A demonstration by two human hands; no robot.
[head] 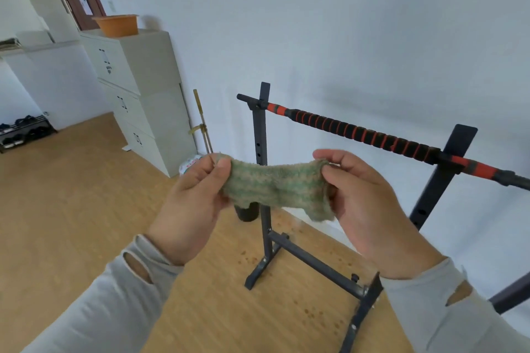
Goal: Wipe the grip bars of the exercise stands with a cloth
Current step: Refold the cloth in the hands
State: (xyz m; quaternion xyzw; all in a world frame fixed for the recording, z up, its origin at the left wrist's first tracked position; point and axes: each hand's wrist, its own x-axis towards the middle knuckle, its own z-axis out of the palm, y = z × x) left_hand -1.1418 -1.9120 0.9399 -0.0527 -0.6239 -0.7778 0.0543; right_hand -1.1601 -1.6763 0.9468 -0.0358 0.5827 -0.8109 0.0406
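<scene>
From the head view, both hands are working at centre frame: the left hand (190,203) is pinching one end of the green cloth (275,185) at nine o'clock of it, the right hand (364,203) is pinching the other end at three o'clock, fingers curled on the fabric. They are stretching it flat, likely to ready a wiping face. The grip bar (364,133) is waiting at one o'clock, well apart, untouched, lying across its black stand (262,180).
</scene>
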